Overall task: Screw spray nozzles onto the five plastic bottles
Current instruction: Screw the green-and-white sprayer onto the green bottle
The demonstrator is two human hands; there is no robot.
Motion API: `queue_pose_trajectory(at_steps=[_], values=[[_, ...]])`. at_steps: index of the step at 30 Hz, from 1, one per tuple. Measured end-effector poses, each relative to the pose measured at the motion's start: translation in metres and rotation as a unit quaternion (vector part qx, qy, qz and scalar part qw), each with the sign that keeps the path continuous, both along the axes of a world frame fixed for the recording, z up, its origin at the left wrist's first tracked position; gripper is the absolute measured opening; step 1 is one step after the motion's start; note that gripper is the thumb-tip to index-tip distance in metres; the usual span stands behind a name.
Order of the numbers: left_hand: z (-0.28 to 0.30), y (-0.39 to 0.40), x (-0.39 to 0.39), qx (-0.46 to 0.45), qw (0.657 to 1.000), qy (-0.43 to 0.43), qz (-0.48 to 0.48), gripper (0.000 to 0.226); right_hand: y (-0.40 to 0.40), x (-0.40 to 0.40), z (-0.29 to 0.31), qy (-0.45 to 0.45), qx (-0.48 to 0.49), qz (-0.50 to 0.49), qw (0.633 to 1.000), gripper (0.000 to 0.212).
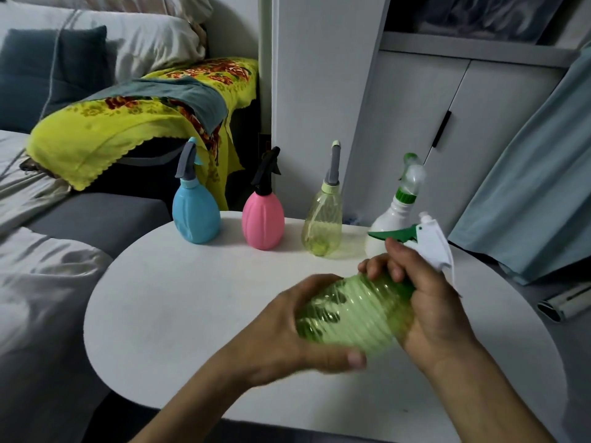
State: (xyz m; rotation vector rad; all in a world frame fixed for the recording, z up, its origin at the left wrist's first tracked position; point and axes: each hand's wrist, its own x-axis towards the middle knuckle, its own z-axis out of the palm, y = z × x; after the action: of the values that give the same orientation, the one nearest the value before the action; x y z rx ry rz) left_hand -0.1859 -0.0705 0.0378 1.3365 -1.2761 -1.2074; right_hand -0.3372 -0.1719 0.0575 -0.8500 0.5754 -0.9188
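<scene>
Ribbed green bottle (351, 314) tilted on its side above the white table (192, 298), held in both hands.
Translucent, blurred, its white-and-green spray nozzle (428, 244) points up and away. The left hand (287, 334) wraps the base, a closed grip; the right hand (428, 302) curls round the neck below the nozzle. Beyond the grip stand blue (195, 215), pink (263, 222), clear yellow-green (322, 222) and white (388, 219) bottles, nozzles on.

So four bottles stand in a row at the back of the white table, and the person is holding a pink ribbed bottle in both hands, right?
Not quite: the head view shows the ribbed translucent plastic bottle in the left hand and right hand is green, not pink. The smooth pink bottle stands in the row of four at the back of the round white table.
</scene>
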Motion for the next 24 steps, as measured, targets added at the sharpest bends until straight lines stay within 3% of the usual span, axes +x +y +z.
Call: queue_pose_trajectory(at_steps=[2, 4, 10, 15, 20, 24], values=[[-0.005, 0.003, -0.004, -0.039, 0.988, -0.146, 0.017, 0.085, 0.001, 0.003, -0.001, 0.029, -0.017, -0.029, 0.999, 0.037], [-0.013, 0.003, -0.012, -0.076, 0.978, -0.185, 0.065, 0.082, 0.004, 0.007, -0.005, 0.062, -0.021, -0.067, 0.996, 0.038], [-0.022, 0.004, -0.030, -0.130, 0.966, -0.183, 0.131, 0.073, 0.006, 0.008, -0.004, 0.122, -0.058, -0.137, 0.981, 0.041], [-0.016, -0.004, -0.015, -0.032, 0.992, -0.108, 0.051, 0.080, -0.001, -0.002, -0.003, 0.077, -0.026, -0.001, 0.997, 0.038], [-0.009, -0.007, 0.001, 0.037, 0.996, 0.023, -0.077, 0.073, 0.001, -0.008, 0.001, 0.061, -0.073, 0.124, 0.988, 0.033], [-0.015, -0.008, -0.011, -0.002, 1.000, -0.026, 0.007, 0.070, 0.004, 0.000, -0.004, 0.103, -0.066, -0.021, 0.992, 0.030]])
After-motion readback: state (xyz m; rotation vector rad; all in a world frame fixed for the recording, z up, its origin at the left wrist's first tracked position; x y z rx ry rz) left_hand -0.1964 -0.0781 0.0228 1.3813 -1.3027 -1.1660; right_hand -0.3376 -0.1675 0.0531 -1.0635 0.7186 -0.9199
